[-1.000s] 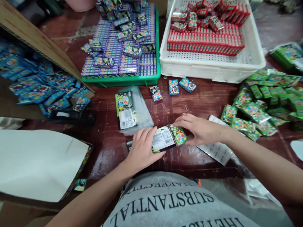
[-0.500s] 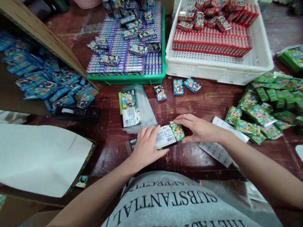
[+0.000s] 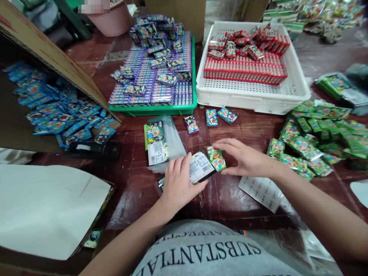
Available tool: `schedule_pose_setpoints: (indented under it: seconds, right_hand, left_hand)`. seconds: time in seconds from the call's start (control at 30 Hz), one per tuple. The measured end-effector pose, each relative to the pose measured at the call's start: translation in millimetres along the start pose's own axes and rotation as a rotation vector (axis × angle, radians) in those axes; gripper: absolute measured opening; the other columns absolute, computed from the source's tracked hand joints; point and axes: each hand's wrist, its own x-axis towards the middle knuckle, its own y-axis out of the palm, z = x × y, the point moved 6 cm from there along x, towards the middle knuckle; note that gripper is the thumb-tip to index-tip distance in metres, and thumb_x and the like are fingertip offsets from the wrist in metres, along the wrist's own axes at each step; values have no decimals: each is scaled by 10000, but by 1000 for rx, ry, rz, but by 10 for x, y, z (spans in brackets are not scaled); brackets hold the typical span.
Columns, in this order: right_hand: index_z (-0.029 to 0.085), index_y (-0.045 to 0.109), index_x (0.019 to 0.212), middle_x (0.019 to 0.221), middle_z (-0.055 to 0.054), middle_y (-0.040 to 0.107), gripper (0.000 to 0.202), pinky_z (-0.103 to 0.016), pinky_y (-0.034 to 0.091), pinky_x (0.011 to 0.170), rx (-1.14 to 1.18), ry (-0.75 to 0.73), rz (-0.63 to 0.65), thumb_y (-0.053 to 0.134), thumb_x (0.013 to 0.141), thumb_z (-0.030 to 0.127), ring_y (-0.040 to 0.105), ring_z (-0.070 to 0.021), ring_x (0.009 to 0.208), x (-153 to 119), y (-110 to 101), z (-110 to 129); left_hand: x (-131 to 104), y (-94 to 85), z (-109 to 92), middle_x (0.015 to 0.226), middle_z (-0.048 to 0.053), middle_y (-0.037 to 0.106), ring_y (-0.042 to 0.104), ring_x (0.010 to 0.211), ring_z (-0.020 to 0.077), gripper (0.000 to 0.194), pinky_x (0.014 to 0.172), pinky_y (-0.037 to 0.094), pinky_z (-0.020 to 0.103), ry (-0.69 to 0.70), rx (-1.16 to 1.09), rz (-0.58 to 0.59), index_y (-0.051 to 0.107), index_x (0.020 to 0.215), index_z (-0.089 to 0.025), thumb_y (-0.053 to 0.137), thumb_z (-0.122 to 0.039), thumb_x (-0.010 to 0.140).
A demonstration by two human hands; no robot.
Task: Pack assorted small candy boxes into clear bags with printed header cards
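Observation:
My left hand [image 3: 178, 186] lies across a printed plastic pouch [image 3: 199, 167] with a white barcode label, its thumb along the near edge. At the pouch's right end is a small green box [image 3: 216, 158] with colourful round pictures. The fingers and thumb of my right hand [image 3: 240, 158] bracket that box at its right corners. Whether the box's left edge is inside the pouch I cannot tell. Behind my left hand lies a fanned stack of clear pouches [image 3: 166, 143]. Another dark packet is partly hidden under that hand.
A purple box [image 3: 191, 124] and two blue boxes [image 3: 212, 117] lie ahead. Beyond stand a green tray [image 3: 149, 111] of purple boxes and a white crate [image 3: 244, 101] of red ones. Green boxes [image 3: 306, 147] are heaped right, near a sticker sheet [image 3: 261, 191]. A carton [image 3: 71, 65] holds blue boxes.
The view has tilted up, showing more of the floor behind the trays. The pouch has turned slightly under my left hand. Both hands keep nearly the same places around the pouch and green box.

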Motion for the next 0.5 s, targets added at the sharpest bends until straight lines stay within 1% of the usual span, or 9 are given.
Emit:
schedule_pose_setpoints:
  seconds: [0.07, 0.1, 0.13, 0.2, 0.27, 0.33, 0.4, 0.43, 0.5]
  right_hand:
    - [277, 372, 1531, 1439, -138, 475, 812, -534, 444, 1137, -3, 69, -87, 752, 842, 474, 466, -336, 1361, -70, -154, -57]
    - [288, 384, 1527, 1427, -134, 480, 815, -542, 446, 1131, -7, 92, -94, 755, 832, 496, 470, -343, 1354, -106, -200, -83]
    - [298, 394, 1524, 1420, -130, 485, 820, -548, 450, 1123, -9, 100, -71, 760, 821, 511, 476, -347, 1345, -137, -215, -104]
    - [308, 404, 1522, 1417, -120, 496, 826, -549, 464, 1107, -5, 88, 32, 765, 809, 517, 493, -346, 1327, -185, -176, -144]
    - [304, 415, 1518, 1414, -114, 506, 822, -543, 471, 1097, -1, 84, 107, 769, 802, 495, 504, -339, 1316, -220, -115, -204]
    - [291, 420, 1516, 1415, -119, 506, 811, -543, 459, 1109, -16, 110, 96, 767, 807, 473, 500, -337, 1319, -243, -89, -283]
    - [276, 413, 1521, 1419, -131, 493, 810, -546, 434, 1133, -48, 146, 37, 759, 816, 476, 483, -339, 1337, -265, -96, -353]
    - [271, 404, 1526, 1424, -136, 483, 814, -545, 425, 1142, -61, 160, 13, 755, 821, 477, 475, -339, 1345, -279, -100, -376]
    - [273, 382, 1535, 1435, -139, 466, 815, -543, 420, 1148, -75, 170, -8, 747, 832, 461, 464, -340, 1356, -315, -96, -394]
  left_hand:
    - [53, -22, 17, 1350, 141, 564, 502, 1215, 347, 939, 1087, 409, 503, -2, -10, 16, 347, 1513, -186, 783, -521, 752]
    - [76, -12, 15, 1340, 142, 564, 505, 1210, 346, 968, 1083, 415, 502, 17, -8, 52, 323, 1532, -186, 783, -524, 750]
    - [97, 11, 4, 1323, 141, 568, 510, 1197, 346, 1006, 1075, 421, 505, 49, 1, 104, 295, 1552, -188, 789, -527, 743]
    - [132, 74, -39, 1279, 139, 577, 526, 1163, 352, 1089, 1046, 439, 515, 126, 32, 223, 270, 1577, -195, 810, -565, 707]
    - [194, 109, -113, 1293, 148, 562, 528, 1166, 365, 1112, 1025, 455, 518, 187, 58, 297, 315, 1565, -193, 801, -653, 677]
    - [328, 88, -217, 1329, 166, 543, 520, 1205, 375, 956, 1020, 465, 508, 202, 81, 281, 425, 1498, -171, 708, -704, 756]
    - [521, 67, -341, 1309, 176, 565, 545, 1206, 367, 690, 988, 489, 491, 172, 120, 249, 529, 1381, -146, 580, -632, 893]
    - [625, 88, -400, 1276, 179, 590, 573, 1182, 364, 580, 957, 504, 487, 146, 150, 268, 557, 1323, -140, 545, -567, 931]
    - [814, 202, -495, 1193, 183, 648, 642, 1092, 368, 477, 880, 535, 485, 96, 205, 387, 580, 1240, -132, 585, -475, 909]
